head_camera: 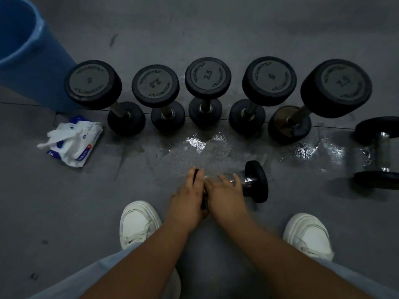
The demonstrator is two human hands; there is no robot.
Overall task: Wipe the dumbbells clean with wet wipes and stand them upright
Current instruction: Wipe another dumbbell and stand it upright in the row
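Note:
A small black dumbbell [257, 182] lies on its side on the grey floor between my feet. My left hand [190, 197] grips its left head, which is mostly hidden. My right hand [224, 190] is wrapped over the chrome handle, with a bit of white wipe [206, 178] showing under the fingers. Behind it, several black dumbbells [207, 76] stand upright in a row. Another dumbbell [380, 152] lies on its side at the far right. A pack of wet wipes [73, 141] lies at the left with a wipe sticking out.
A blue bin [26, 52] stands at the back left beside the row. Wet patches [207, 143] shine on the floor in front of the standing dumbbells. My white shoes [138, 223] flank the spot where my hands are.

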